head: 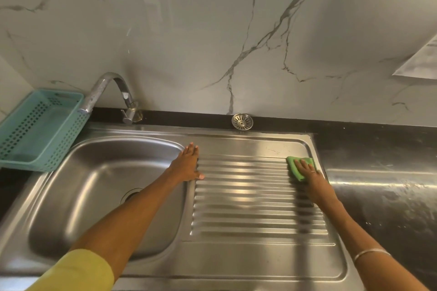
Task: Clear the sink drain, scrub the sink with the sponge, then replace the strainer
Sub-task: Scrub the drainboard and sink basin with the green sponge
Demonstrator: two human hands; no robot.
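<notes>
We are at the scrubbing stage. Our right hand (307, 169) lies flat on the green sponge (298, 165) with fingers straight, pressing it onto the far right corner of the ribbed drainboard (248, 196); nothing is curled round it, so the sponge is held only by downward pressure. Our left hand (189, 163) rests open and flat on the rim between the basin (82, 196) and the drainboard, holding nothing and bracing us.

The strainer (242, 121) sits out of the drain, on the dark counter strip at the far edge against the marble wall, well apart from both hands. The drain opening (131, 195) shows partly behind our left forearm.

We judge the sponge soft, light and easily squashed, so it likely follows the ridges if pressed from above. The strainer looks like thin stiff metal, light and possibly slippery when wet; its raised centre knob seems the best place to pinch it when we set it back into the drain.
</notes>
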